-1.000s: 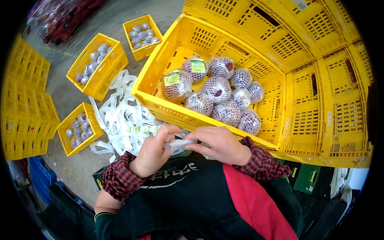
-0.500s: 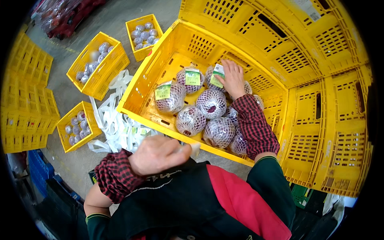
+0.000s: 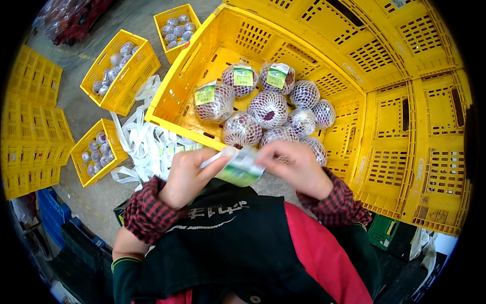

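Just in front of my chest, a green-and-white label [image 3: 242,171] spans the gap between my hands, blurred by motion. My left hand [image 3: 188,171] is closed on its left side, with something small and whitish at the fingertips. On the label's right edge, the fingers of my right hand [image 3: 296,166] are pinched. Beyond them, round purple produce [image 3: 268,109] in white net sleeves sits in a big yellow crate [image 3: 174,96]. Three pieces bear green-and-yellow labels: a left one [image 3: 214,101], a back one [image 3: 239,80] and another [image 3: 277,77] right of it.
Tall yellow perforated crate walls [image 3: 390,167] rise along the right and back. Smaller yellow crates [image 3: 126,73] with wrapped round produce stand on the floor at left. White straps [image 3: 139,137] lie heaped beside the big crate. Yellow crates [image 3: 33,137] are stacked far left.
My right hand has left the labelled produce at the back and come toward me to the label by my left hand. My left hand has shifted slightly up and turned.
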Available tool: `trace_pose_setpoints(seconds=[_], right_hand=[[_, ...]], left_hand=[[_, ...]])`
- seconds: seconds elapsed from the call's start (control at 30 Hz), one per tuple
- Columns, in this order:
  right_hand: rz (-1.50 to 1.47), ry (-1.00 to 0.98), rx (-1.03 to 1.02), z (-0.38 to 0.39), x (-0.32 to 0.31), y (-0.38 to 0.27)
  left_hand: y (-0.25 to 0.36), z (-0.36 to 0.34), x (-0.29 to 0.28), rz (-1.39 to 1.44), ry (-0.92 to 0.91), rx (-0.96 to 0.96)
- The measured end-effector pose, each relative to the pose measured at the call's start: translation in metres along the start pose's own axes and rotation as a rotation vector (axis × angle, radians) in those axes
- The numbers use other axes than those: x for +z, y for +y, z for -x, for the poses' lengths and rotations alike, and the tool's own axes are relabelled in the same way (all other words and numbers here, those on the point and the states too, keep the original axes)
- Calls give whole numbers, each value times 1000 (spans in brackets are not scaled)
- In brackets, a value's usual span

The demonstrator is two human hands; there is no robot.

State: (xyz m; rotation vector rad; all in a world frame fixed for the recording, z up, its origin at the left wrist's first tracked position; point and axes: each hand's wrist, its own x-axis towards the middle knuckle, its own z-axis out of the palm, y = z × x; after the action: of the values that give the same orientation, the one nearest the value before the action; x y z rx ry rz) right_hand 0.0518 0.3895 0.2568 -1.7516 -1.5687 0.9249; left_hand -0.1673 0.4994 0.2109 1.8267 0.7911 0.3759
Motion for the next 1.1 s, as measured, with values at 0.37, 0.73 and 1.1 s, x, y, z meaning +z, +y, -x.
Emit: trace_pose_setpoints(seconds=[0.37,0.73,1.1], right_hand=[[1025,75,-292,-73,-9,183],[-629,-557,157,-22,41,-8],[321,-153,-405,21,33,-8]], left_hand=[[-22,27,-4,235,-82,-182],[4,10,-57,-151,317,188],[-15,42,9,97,-183,65]])
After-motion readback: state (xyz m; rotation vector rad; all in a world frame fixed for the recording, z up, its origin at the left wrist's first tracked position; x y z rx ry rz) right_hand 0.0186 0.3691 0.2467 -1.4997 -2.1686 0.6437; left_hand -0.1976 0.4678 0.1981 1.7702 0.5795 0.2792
